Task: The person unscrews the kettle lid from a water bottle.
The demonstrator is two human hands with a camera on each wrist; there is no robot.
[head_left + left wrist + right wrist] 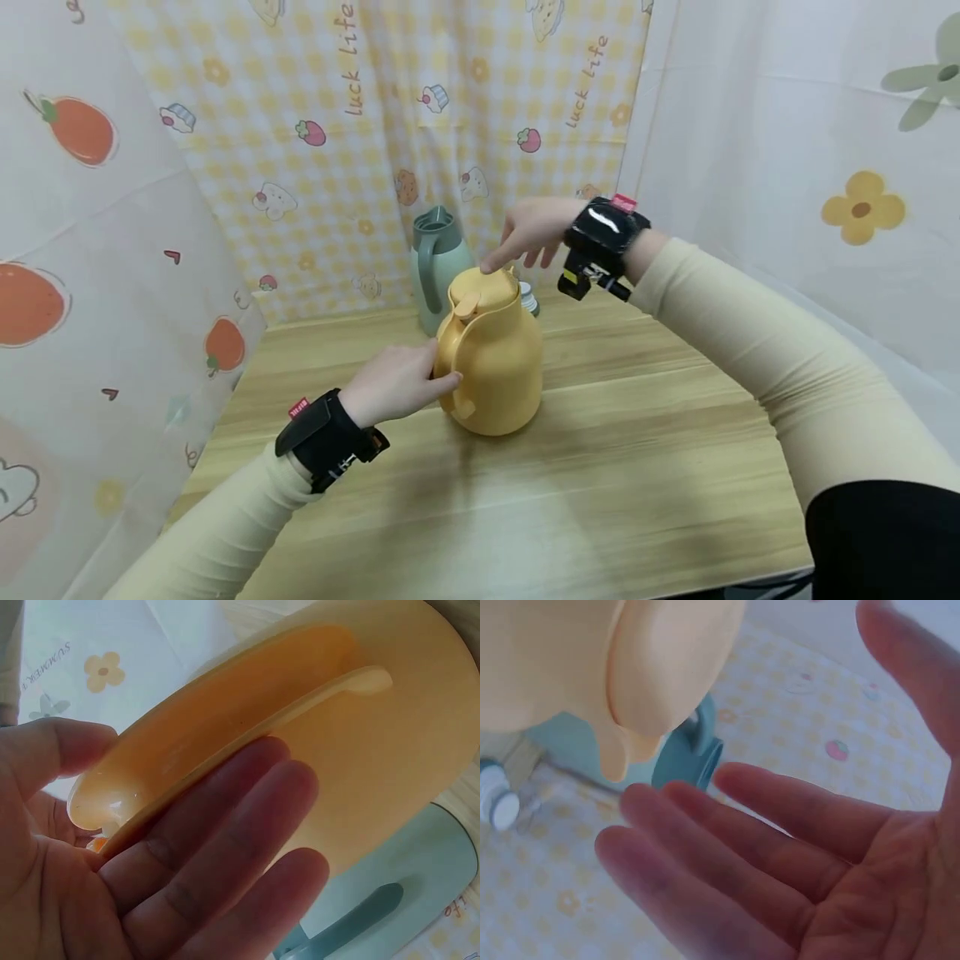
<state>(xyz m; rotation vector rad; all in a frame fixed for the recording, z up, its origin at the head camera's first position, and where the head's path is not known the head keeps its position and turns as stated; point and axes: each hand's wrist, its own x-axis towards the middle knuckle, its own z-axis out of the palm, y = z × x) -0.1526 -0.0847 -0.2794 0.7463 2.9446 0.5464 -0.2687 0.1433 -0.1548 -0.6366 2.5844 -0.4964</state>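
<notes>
A yellow vacuum jug (504,375) stands upright on the wooden table, its handle towards my left side. My left hand (393,385) holds that handle (225,742), thumb on one side and fingers along the other. Over the jug's lid (483,287) hovers my right hand (538,229), index fingertip right at the lid in the head view. In the right wrist view its fingers (742,855) are spread and relaxed, with nothing in the palm, below the lid and spout.
Behind the yellow jug stands a green jug (442,262) with a dark green handle and top. A small white-and-green item (528,298) is partly hidden behind it on the right. Patterned curtains (315,192) enclose the wooden table (637,450) at the back and sides.
</notes>
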